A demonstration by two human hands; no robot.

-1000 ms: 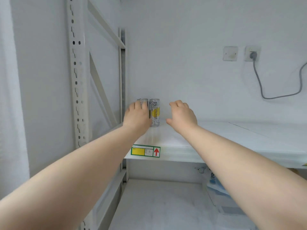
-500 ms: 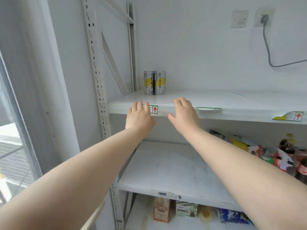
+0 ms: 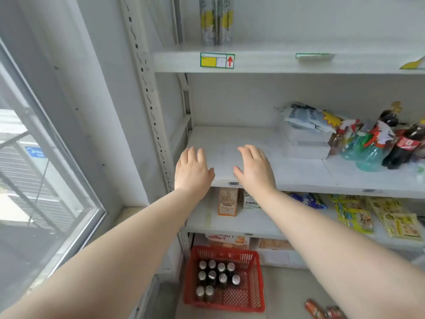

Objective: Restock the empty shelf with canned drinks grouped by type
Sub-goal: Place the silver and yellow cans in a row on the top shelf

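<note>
Two slim silver-and-yellow cans (image 3: 216,21) stand side by side at the left end of the upper white shelf (image 3: 264,63). My left hand (image 3: 192,171) and my right hand (image 3: 254,169) hover palm down with fingers apart, holding nothing, in front of the middle shelf's front edge. Far below on the floor sits a red plastic basket (image 3: 253,293) with several dark cans (image 3: 216,277) standing upright in its left half.
The middle shelf (image 3: 299,178) carries white boxes and bottles (image 3: 379,146) at the right. Snack boxes (image 3: 227,201) and yellow packets (image 3: 377,217) lie on the shelf below. A perforated upright post (image 3: 149,100) and a window (image 3: 34,180) are to the left. Loose cans (image 3: 322,310) lie on the floor.
My hands have come off the two cans and dropped from the upper shelf to the level of the middle shelf. The view has tilted down, revealing the basket.
</note>
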